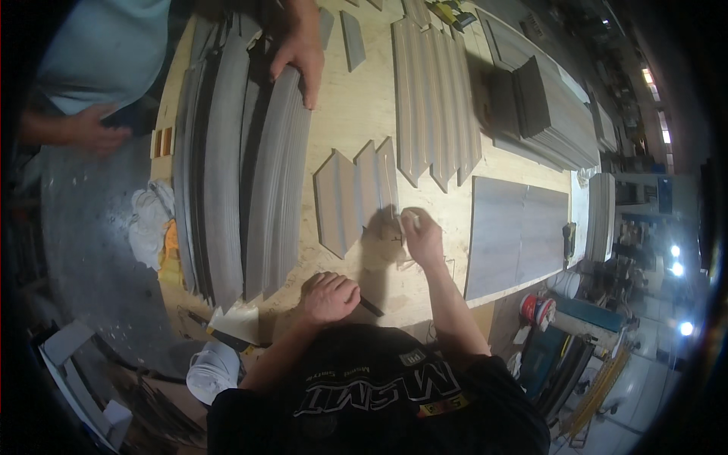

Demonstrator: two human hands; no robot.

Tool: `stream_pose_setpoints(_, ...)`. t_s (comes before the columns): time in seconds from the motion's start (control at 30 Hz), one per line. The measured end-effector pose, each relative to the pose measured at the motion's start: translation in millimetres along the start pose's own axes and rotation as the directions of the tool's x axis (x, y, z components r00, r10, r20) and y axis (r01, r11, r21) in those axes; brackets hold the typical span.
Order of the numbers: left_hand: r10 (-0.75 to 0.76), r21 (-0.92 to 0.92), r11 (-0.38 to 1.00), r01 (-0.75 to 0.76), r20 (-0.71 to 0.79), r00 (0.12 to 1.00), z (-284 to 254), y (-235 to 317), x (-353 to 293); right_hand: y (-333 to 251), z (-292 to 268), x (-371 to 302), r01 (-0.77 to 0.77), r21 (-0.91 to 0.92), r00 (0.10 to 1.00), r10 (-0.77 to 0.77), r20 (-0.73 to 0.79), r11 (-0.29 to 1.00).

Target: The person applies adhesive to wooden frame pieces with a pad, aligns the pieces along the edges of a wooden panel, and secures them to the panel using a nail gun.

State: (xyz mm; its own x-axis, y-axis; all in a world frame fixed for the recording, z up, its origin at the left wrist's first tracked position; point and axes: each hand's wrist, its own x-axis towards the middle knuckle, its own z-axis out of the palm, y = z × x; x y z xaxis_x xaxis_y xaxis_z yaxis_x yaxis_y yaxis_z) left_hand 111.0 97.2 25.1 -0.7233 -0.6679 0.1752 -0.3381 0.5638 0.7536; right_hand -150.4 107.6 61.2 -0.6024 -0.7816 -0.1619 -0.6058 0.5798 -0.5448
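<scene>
My right hand (423, 241) is closed at the near end of a small group of slant-ended grey-brown boards (346, 199). Something pale shows at its fingers, too blurred to name. A thin light line runs along the rightmost board of that group, ending close to these fingers. My left hand (331, 297) rests with curled fingers at the table's near edge, and nothing shows in it. Just right of it lies a short dark strip (371, 306). Farther off, a larger group of slant-ended boards (436, 98) bears similar light lines.
Another person's hand (302, 64) touches a tall stack of grey boards (277, 182) at left. A grey panel (517, 235) and a stack of dark boards (546, 106) occupy the right side. White cloth (152, 220) hangs at the left edge; a white bucket (214, 371) stands below.
</scene>
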Motion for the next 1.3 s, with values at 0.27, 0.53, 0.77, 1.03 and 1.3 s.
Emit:
stream_pose_setpoints(0.27, 0.047, 0.029, 0.999, -0.046, -0.035, 0.998, 8, -6, -5, -58, 2, 59, -0.211, 0.489, 0.977, 0.186, 0.099, 0.847)
stream_pose_setpoints(0.53, 0.045, 0.063, 0.997, -0.044, -0.014, 0.999, 20, -13, -16, -57, 46, 110, -0.007, 0.251, 0.999, 0.020, -0.049, 0.968)
stream_pose_setpoints(0.77, -0.013, 0.019, 1.000, 0.013, -0.002, 1.000, 23, -14, -19, -64, 49, 114, 0.020, 0.115, 0.997, -0.010, -0.082, 0.993)
stream_pose_setpoints(1.03, 0.029, 0.074, 0.997, -0.030, 0.014, 0.999, 9, -7, -12, -57, 45, 87, 0.059, 0.125, 0.997, -0.052, -0.056, 0.990)
stream_pose_setpoints(1.3, 0.032, -0.017, 0.999, -0.034, -0.077, 0.996, 2, -3, -3, -46, 34, 33, -0.065, 0.136, 0.998, 0.061, 0.033, 0.989)
